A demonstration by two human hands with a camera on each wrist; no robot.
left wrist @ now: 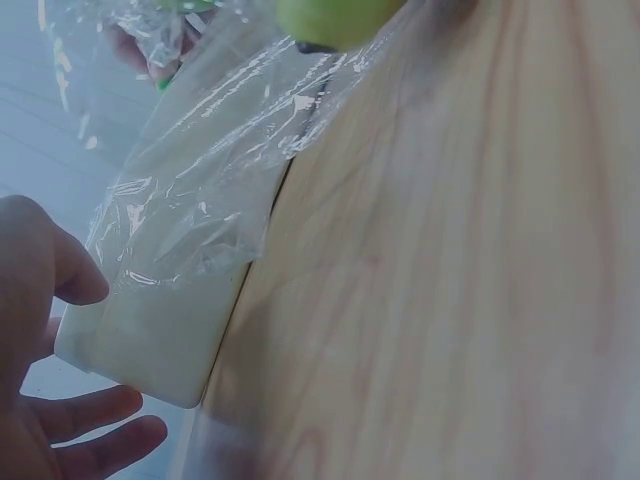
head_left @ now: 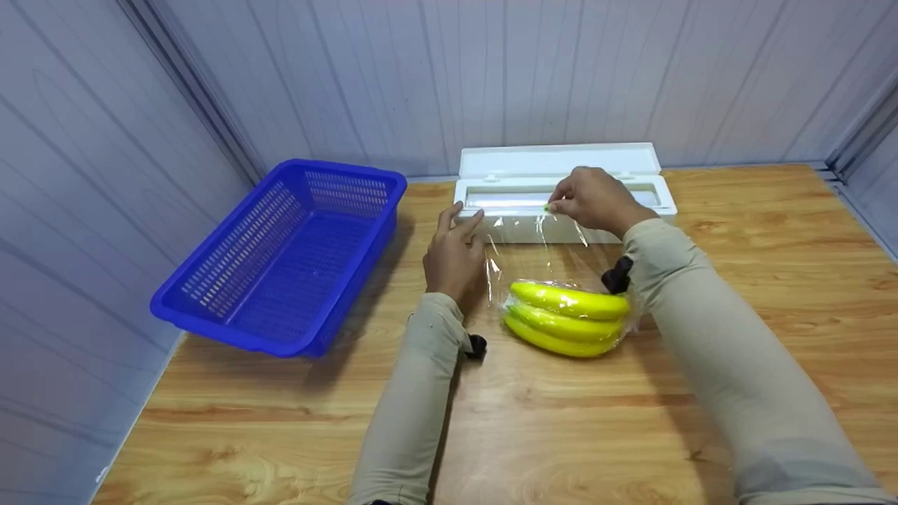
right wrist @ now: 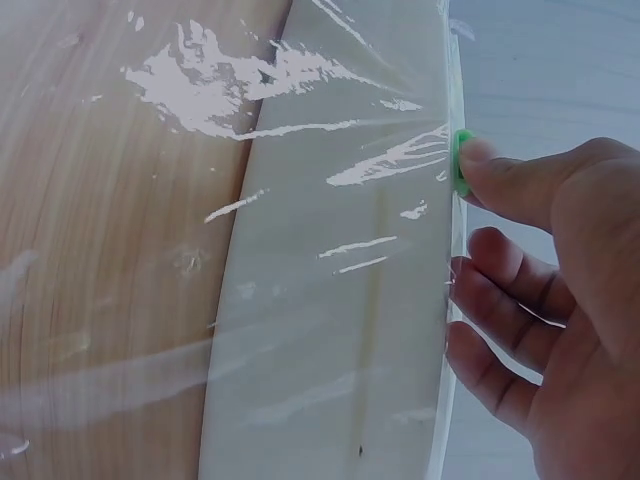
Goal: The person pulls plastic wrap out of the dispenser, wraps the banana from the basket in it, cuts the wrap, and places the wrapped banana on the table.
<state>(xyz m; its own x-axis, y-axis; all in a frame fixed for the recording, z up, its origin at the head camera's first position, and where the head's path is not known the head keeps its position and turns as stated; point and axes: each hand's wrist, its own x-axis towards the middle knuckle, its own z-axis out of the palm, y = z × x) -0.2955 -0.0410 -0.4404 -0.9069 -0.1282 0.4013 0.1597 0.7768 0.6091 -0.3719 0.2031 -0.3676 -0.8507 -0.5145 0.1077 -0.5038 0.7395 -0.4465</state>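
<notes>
Beige sleeves; bananas in film; left hand, fingers spread at dispenser; right hand, fingers pinching green slider.

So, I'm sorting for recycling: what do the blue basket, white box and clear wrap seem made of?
Blue basket: probably moulded plastic, slightly glossy, with slotted walls. White box: likely hard plastic, smooth, with rounded edges. Clear wrap: thin, shiny plastic film, see-through and creased.

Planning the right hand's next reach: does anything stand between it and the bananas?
Yes: clear film stretches from the white box to the bananas and lies over them, so the right hand, pinching the green tab, would likely meet film first.
</notes>
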